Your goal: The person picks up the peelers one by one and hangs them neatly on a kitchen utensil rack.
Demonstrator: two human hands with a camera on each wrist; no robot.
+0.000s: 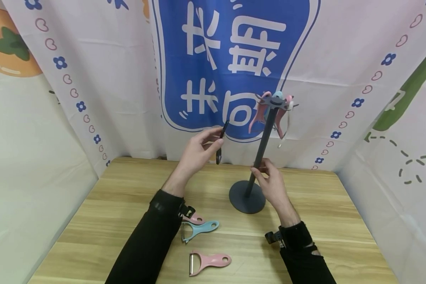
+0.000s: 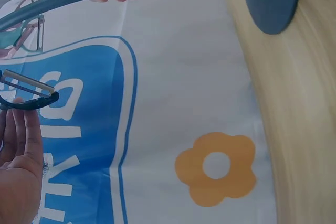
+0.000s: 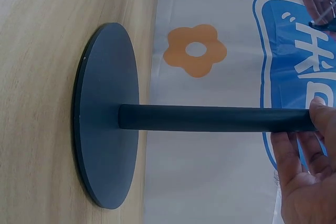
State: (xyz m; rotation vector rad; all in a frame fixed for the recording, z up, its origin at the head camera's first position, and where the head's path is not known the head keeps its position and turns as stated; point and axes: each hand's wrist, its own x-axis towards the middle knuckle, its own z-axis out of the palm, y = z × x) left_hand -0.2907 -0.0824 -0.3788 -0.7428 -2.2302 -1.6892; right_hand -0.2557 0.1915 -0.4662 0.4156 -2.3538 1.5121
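Note:
Held up left of the stand, a dark peeler (image 1: 218, 156) is pinched between the thumb and fingers of my left hand (image 1: 195, 154). Its metal blade (image 2: 29, 81) shows in the left wrist view. My right hand (image 1: 274, 186) grips the lower half of the dark stand's pole (image 1: 264, 144) with thumb and fingers. The stand's round base (image 1: 240, 202) is on the table. From the hooked top (image 1: 276, 103) hang several peelers, among them a pink peeler (image 1: 257, 115) and a light blue peeler (image 1: 278, 94).
On the wooden table (image 1: 305, 205) nearer me lie a pink peeler (image 1: 214, 260), a blue peeler (image 1: 206, 227) and another pink peeler (image 1: 197, 219) partly behind my left sleeve. A printed curtain (image 1: 127, 98) hangs behind the table's back edge.

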